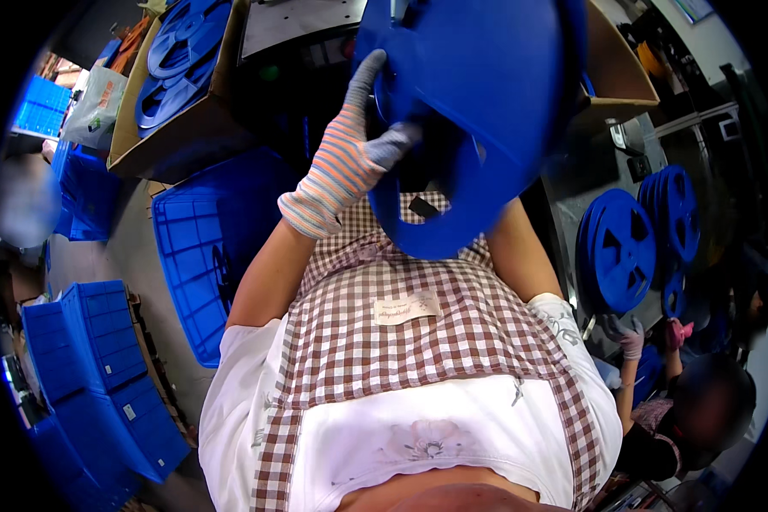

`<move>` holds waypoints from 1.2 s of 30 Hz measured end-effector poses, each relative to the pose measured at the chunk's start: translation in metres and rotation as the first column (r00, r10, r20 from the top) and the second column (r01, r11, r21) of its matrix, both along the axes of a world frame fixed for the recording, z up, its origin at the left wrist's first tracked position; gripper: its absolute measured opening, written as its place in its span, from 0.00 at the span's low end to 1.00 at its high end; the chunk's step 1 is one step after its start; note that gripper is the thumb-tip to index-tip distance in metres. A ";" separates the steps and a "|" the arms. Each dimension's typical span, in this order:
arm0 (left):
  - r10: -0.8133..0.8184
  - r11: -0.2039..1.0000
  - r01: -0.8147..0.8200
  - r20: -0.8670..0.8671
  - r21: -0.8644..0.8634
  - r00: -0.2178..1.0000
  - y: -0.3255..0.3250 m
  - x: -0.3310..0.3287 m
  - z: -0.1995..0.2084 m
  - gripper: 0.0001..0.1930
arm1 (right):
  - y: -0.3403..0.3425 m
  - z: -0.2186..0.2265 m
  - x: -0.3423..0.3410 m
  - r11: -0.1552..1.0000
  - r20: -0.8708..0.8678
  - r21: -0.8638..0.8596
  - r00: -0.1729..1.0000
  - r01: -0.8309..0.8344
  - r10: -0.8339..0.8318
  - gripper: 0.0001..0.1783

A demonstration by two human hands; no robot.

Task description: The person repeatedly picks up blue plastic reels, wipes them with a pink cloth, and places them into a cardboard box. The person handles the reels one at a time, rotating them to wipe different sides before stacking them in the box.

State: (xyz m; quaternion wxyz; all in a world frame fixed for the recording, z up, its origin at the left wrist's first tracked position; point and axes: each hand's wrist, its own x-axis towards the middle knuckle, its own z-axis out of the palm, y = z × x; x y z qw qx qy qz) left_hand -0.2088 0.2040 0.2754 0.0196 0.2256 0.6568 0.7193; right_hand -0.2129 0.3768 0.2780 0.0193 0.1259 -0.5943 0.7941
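Note:
A large blue plastic reel [495, 85] with cut-out openings is held up in front of my chest, partly blurred. My left hand [350, 154], in a striped knit glove with grey fingertips, grips its left edge. The thumb lies across the edge near a cut-out, and a finger stretches up along the rim. Behind the reel my right hand is hidden; only the right forearm shows below it.
Cardboard boxes stand at the far left [179, 149] and far right [623, 81]; the left one holds blue reels [183, 51]. A blue crate [192, 247] sits beside my left arm. More reels [619, 252] stand at right, near a co-worker's gloved hand [627, 337]. Blue bins [107, 341] are stacked at left.

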 end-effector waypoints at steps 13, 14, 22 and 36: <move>0.045 0.955 -0.052 0.030 0.292 0.999 -0.004 -0.004 -0.045 0.37 | -0.025 -0.004 0.010 0.949 -0.168 0.286 0.982 0.129 -0.083 0.31; 0.059 0.950 -0.063 0.020 0.305 0.998 -0.004 -0.004 -0.045 0.37 | -0.025 -0.004 0.009 0.950 -0.168 0.287 0.983 0.125 -0.079 0.31; 0.120 0.937 -0.108 -0.015 0.332 0.993 0.005 -0.006 -0.040 0.37 | -0.022 -0.005 0.008 0.966 -0.118 0.247 0.992 0.074 -0.045 0.31; 0.145 0.961 -0.170 0.125 0.220 0.982 0.010 0.011 -0.014 0.36 | -0.023 -0.011 0.001 0.954 -0.151 0.292 0.988 0.072 -0.028 0.32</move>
